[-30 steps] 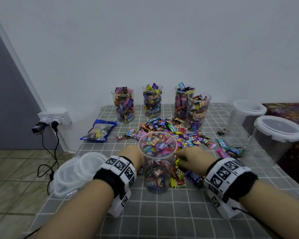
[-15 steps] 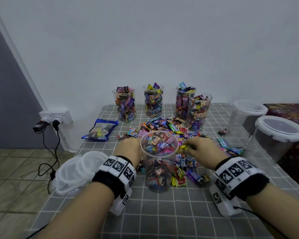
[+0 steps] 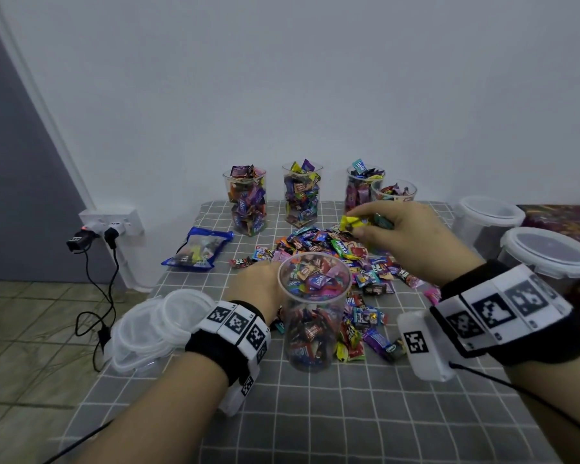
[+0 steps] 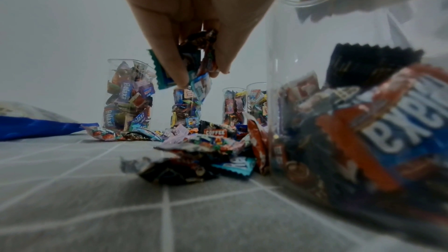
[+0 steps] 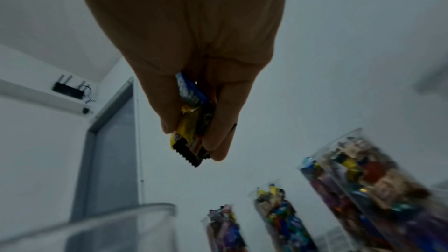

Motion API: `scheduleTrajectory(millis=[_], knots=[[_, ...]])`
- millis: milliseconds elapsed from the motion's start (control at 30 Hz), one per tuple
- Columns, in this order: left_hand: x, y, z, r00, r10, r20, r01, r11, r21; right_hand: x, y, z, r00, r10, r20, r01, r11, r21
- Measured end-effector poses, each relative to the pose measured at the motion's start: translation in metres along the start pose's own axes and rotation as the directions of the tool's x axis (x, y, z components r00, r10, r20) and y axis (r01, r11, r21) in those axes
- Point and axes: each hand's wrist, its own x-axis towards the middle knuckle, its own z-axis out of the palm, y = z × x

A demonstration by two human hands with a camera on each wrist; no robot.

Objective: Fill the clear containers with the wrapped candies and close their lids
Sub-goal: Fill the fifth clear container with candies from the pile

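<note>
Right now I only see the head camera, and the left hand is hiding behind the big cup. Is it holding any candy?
Observer: Yes. The left wrist view shows the left hand pinching a small bunch of wrapped candies above the table.
Operator: And the right hand? I just see a yellow one.
Observer: The right wrist view shows that the right hand holds more: a blue wrapper and a dark zigzag-edged wrapper beside the yellow candy.
Operator: Is the cup under them?
Observer: Not squarely. The near container shows its rim at that view's lower left, off to one side of the candies.
</note>
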Motion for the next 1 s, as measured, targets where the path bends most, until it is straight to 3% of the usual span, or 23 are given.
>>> scheduleTrajectory(millis=[167,433,567,700,833,867,933,1000], knots=[[-0.004,0.005,-0.002,1.0,0.001,-0.031,-0.002,1.0,-0.025,-0.005,-0.023,0.01,0.989,-0.096,0.112,0.089,0.994,0.062],[-0.002,0.008,-0.006,0.999,-0.01,0.04,0.01,1.0,-0.014,-0.011,-0.028,0.039,0.948,-0.227,0.224,0.258,0.958,-0.123],[-0.003,0.005,-0.003,0.999,0.014,0.04,-0.012,0.999,-0.047,-0.011,-0.029,0.045,0.945,-0.243,0.219,0.277,0.95,-0.144],[-0.004,0.005,-0.003,1.0,0.003,0.028,-0.002,0.998,-0.062,-0.014,-0.029,0.049,0.958,-0.229,0.172,0.251,0.961,-0.114],[-0.006,0.008,-0.008,1.0,-0.009,0.005,0.009,0.999,-0.047,-0.02,-0.018,0.055,0.985,-0.17,-0.027,0.169,0.985,-0.032],[-0.006,0.008,-0.008,1.0,-0.009,0.007,0.01,0.999,-0.049,-0.021,-0.012,0.056,0.996,-0.091,0.008,0.091,0.995,0.035],[-0.005,0.007,-0.007,1.0,-0.008,0.025,0.01,0.998,-0.059,-0.024,-0.002,0.059,0.98,0.048,0.194,-0.098,0.962,0.254],[-0.004,0.007,-0.006,1.0,-0.011,0.026,0.012,0.999,-0.049,-0.026,0.008,0.065,0.951,0.074,0.299,-0.197,0.894,0.404]])
